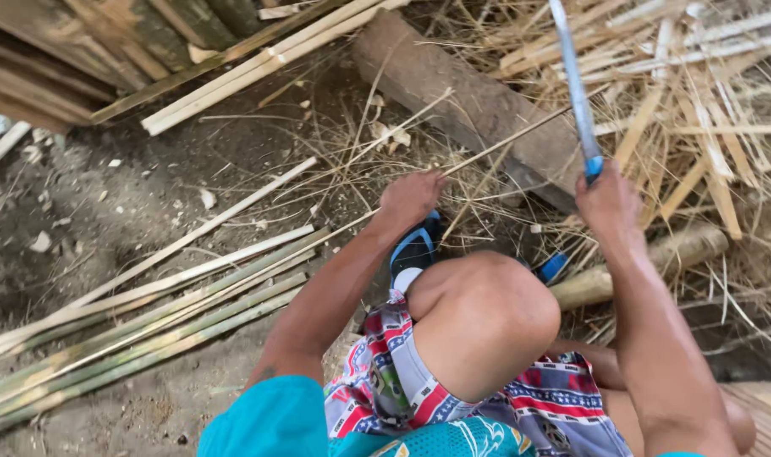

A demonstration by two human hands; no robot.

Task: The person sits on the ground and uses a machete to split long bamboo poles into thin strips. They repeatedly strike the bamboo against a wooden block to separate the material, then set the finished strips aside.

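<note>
Covering most of the view is bare grey earth (106,203), littered with dry fibres and chips. At the lower left lies a bundle of long split bamboo strips (140,326), green and pale, running diagonally toward the person's knee. Another group of pale bamboo slats (258,63) lies at the top, against dark wooden boards (81,51). At the upper right there is a big heap of yellow bamboo shavings and offcuts (699,110). A thick brown wooden block (479,106) lies diagonally between the heap and the earth. A short round bamboo log (648,262) lies just behind the right forearm.

The person squats, with one bare knee (487,317) in the middle, patterned red, white and blue shorts (495,398) and a turquoise shirt (275,423). A blue sandal (415,250) shows just under the left wrist.

The right hand (607,203) is closed firmly around the blue handle of a long knife (576,93) — the blade points up and away, over the shavings. The left hand (413,196) is closed on a very thin bamboo sliver (504,140), pinching its near end; the sliver runs up to the right across the wooden block, toward the knife blade. Whether the blade touches the sliver, I cannot tell.
</note>
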